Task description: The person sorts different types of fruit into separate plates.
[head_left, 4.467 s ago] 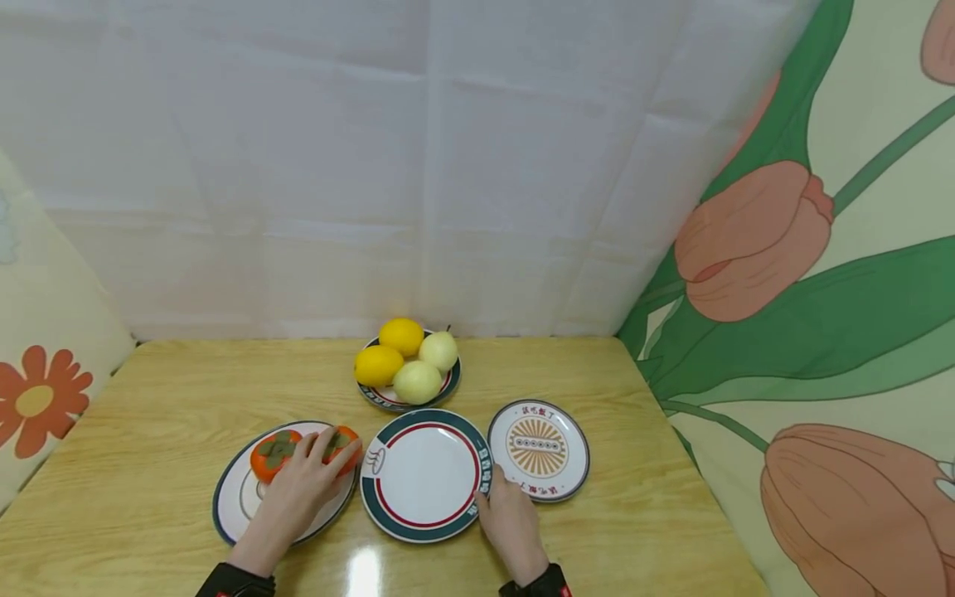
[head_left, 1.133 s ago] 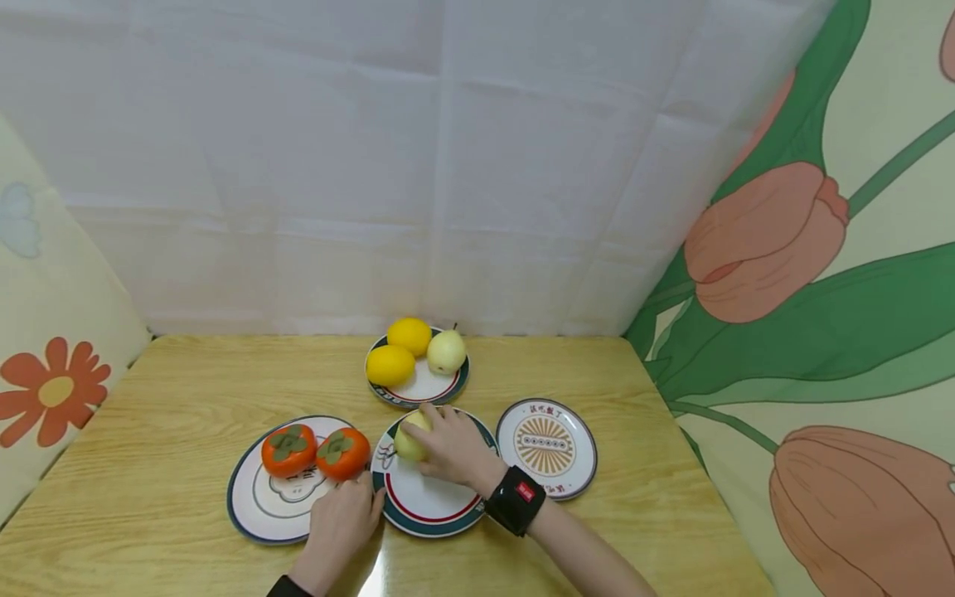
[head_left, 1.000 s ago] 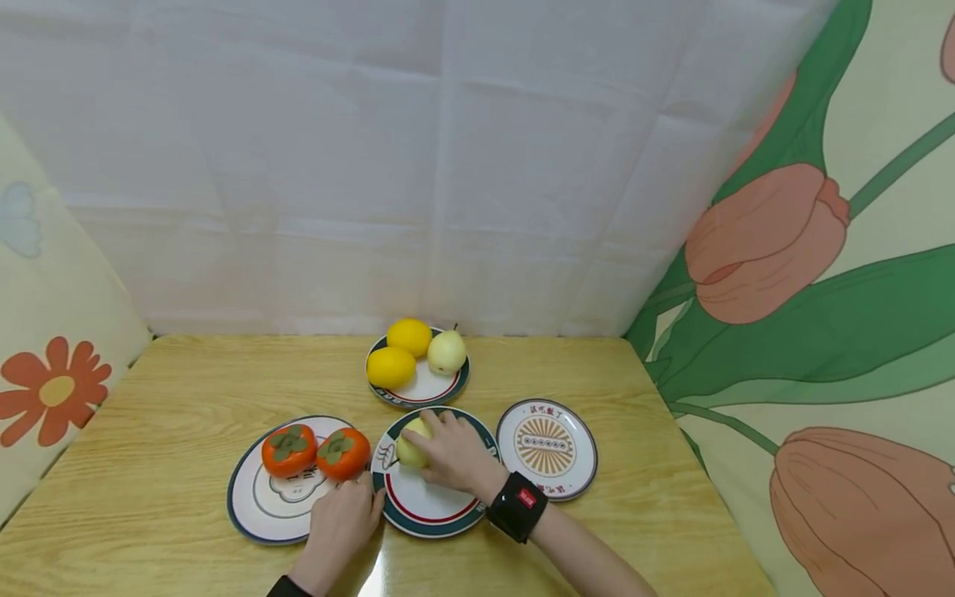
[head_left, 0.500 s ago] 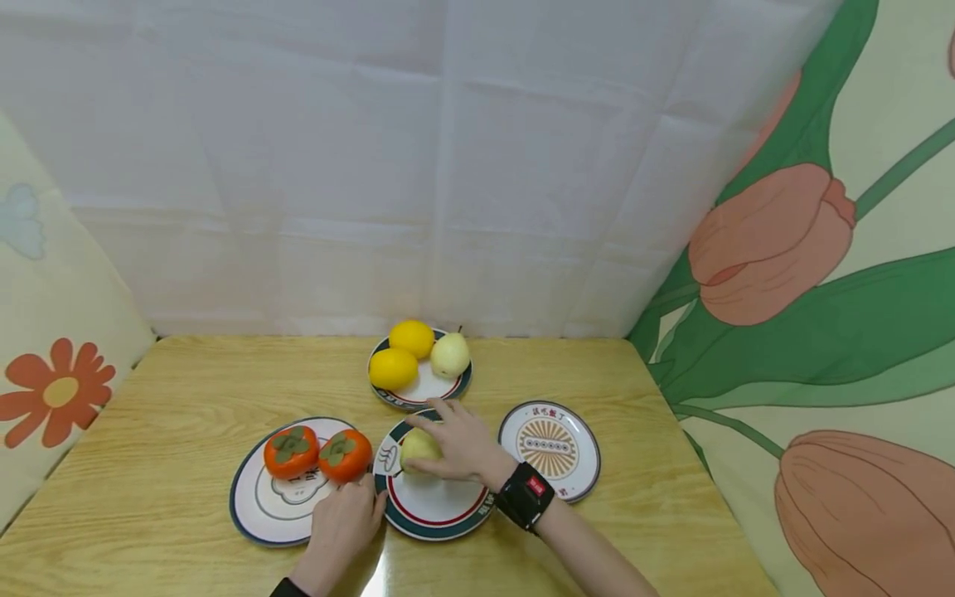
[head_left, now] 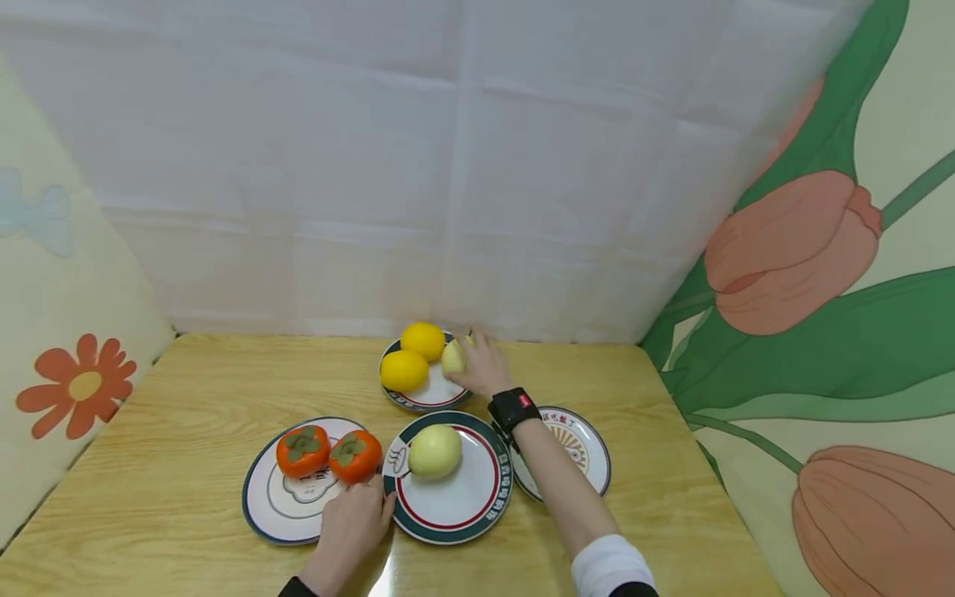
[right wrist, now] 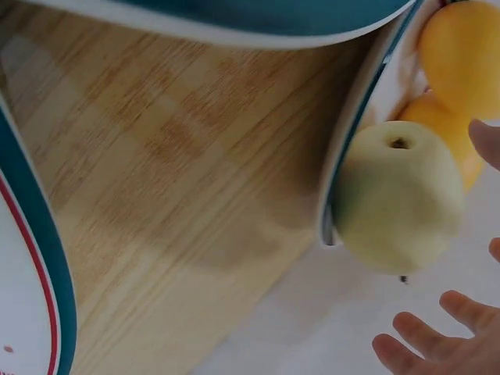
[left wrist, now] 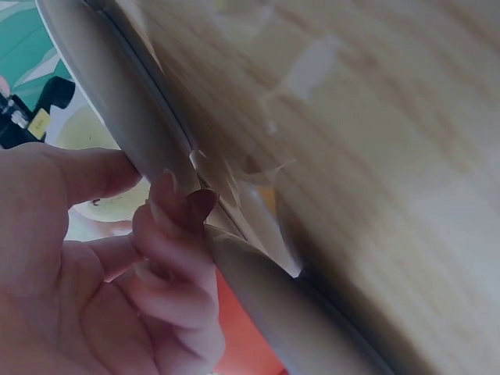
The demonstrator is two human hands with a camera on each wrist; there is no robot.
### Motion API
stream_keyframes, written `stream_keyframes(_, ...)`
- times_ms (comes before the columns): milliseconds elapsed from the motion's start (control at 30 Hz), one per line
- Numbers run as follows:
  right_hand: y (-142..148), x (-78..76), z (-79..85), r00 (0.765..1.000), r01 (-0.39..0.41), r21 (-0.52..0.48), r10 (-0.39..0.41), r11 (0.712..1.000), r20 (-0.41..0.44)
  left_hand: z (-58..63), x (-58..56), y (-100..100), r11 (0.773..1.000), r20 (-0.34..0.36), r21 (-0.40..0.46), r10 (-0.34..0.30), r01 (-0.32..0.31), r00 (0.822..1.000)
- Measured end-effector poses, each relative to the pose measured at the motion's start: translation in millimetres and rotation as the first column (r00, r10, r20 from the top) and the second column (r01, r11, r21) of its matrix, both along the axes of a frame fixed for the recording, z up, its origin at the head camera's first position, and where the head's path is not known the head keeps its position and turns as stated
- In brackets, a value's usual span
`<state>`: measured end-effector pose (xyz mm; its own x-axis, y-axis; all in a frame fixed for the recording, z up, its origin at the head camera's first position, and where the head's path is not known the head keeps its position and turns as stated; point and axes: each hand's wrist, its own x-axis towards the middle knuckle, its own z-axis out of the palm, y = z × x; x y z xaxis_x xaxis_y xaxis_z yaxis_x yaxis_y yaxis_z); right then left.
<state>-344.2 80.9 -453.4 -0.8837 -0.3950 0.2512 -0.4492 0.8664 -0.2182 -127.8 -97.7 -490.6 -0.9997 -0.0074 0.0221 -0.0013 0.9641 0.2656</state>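
In the head view my right hand (head_left: 483, 365) is at a pale green pear (head_left: 452, 358) on the back plate (head_left: 433, 398). The right wrist view shows the fingers (right wrist: 422, 337) spread wide around this pear (right wrist: 400, 203), with a gap between. Beside it lie two yellow lemons (head_left: 404, 371). My left hand (head_left: 352, 524) pinches the near left rim of the green-rimmed plate (head_left: 455, 506); the left wrist view has the thumb (left wrist: 101, 173) over the edge and the other fingers curled below. Another pear (head_left: 435, 452) sits on that plate.
Left of the green-rimmed plate, an oval white plate (head_left: 276, 506) carries two orange persimmons (head_left: 302, 451). A small plate with a sunburst pattern (head_left: 578, 448) lies to the right, partly under my right forearm. A white cloth (head_left: 298, 166) hangs behind the wooden table (head_left: 201, 390).
My right hand has let go of the pear on the green-rimmed plate and moved back to the pear on the back plate. The left hand stays at the rim.
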Motion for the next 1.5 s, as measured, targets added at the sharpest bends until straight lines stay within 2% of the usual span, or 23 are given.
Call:
stream_keyframes(200, -0.4, -5.9, -13.7, 0.999, 0.046, -0.018, -0.046, 0.999, 0.005, -2.6, 0.1, 0.7, 1.000, 0.003, -0.001, -0.003, 0.003, 1.000)
stream_keyframes(433, -1.0, -10.4, -27.1, 0.999, 0.040, -0.097, -0.041, 0.995, -0.004, -2.3, 0.6, -0.3, 1.000, -0.002, -0.007, 0.001, -0.001, 1.000)
stream_keyframes(600, 2.7, -7.7, -25.8, 0.998, 0.028, -0.146, -0.020, 0.989, 0.053, -2.8, 0.2, 0.8, 1.000, 0.001, -0.010, -0.003, 0.003, 1.000)
stream_keyframes(733, 11.2, 0.5, -15.9, 0.996, -0.013, -0.164, 0.026, 0.986, 0.081, -2.6, 0.5, 0.6, 1.000, -0.006, -0.011, -0.005, 0.005, 1.000)
stream_keyframes(933, 31.5, 29.0, 2.7, 0.993, -0.088, -0.113, 0.096, 0.990, 0.062, -0.6, 0.7, -0.3, 1.000, -0.029, -0.017, -0.014, 0.013, 0.999)
stream_keyframes(1167, 50.5, 75.4, 11.2, 0.991, -0.115, -0.037, 0.118, 0.993, 0.067, -0.6, -1.6, -1.3, 1.000, 0.018, -0.011, -0.008, 0.008, 1.000)
stream_keyframes(1367, 62.9, 108.0, 7.0, 0.991, -0.122, -0.017, 0.123, 0.992, 0.050, -2.0, -2.2, -1.2, 1.000, 0.020, -0.012, -0.011, 0.011, 1.000)
stream_keyframes(1500, 67.7, 125.5, -0.4, 0.988, -0.148, -0.016, 0.148, 0.989, 0.034, -2.3, -1.8, -1.7, 1.000, -0.004, -0.013, -0.021, 0.021, 1.000)
